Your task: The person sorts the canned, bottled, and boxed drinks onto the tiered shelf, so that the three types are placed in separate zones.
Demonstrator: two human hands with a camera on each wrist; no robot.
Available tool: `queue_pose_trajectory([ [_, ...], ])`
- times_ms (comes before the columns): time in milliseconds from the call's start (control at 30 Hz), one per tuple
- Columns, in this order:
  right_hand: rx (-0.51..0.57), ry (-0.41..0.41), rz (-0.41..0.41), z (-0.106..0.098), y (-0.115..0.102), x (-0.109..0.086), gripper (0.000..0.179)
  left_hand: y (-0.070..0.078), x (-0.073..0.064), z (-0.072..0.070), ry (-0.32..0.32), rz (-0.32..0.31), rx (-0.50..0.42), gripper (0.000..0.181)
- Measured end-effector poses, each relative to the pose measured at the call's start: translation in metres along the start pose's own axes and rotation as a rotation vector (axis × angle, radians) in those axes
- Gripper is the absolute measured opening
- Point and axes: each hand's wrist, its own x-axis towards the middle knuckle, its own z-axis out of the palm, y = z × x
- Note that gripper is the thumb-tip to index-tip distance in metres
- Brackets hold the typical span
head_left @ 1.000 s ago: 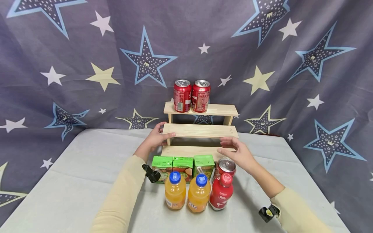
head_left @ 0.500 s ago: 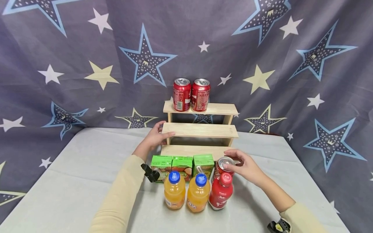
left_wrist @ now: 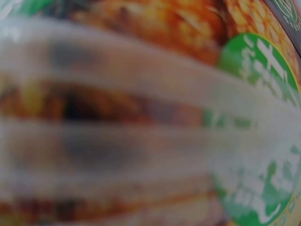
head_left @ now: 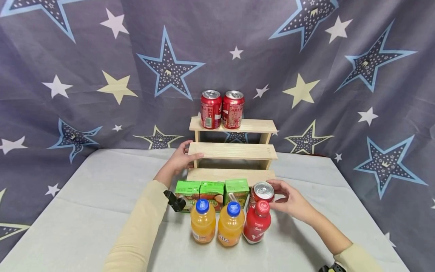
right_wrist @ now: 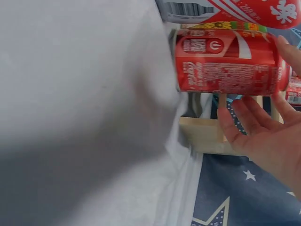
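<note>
Thumb and fingers spread in a wide curve, a person's right hand [head_left: 293,202] frames the right side of a red metal drink can with a silver top [head_left: 264,190]; how firmly it bears on the can cannot be told. The left hand [head_left: 178,160] grips the left end of a three-tiered pale wooden shelf [head_left: 234,151], its thumb over the middle board. The can stands upright on a light grey cloth [head_left: 102,211], in front of the shelf's lowest board and partly hidden by a red plastic bottle with a red cap [head_left: 256,226]. To the can's left, three green drink cartons with printed fronts [head_left: 212,187] form a row before the shelf. Nearer the camera, two clear bottles of orange drink with blue caps [head_left: 202,224] stand beside the red bottle. Two more red cans [head_left: 211,111] sit side by side toward the left of the top board. Behind hangs a grey-purple fabric backdrop printed with stars [head_left: 210,22]. Blurred printed packaging fills the left wrist view.
</note>
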Motion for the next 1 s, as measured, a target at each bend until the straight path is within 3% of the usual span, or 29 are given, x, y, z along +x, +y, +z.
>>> queue_pose_trajectory([
  [367, 0.057, -0.033, 0.043, 0.011, 0.019, -0.001, 0.071, -0.002, 0.002, 0.000, -0.003, 0.001, -0.006, 0.086],
  [1000, 0.076, 0.091, 0.052, 0.029, 0.025, -0.003, 0.065, -0.003, 0.003, 0.001, 0.008, 0.009, -0.010, 0.085],
])
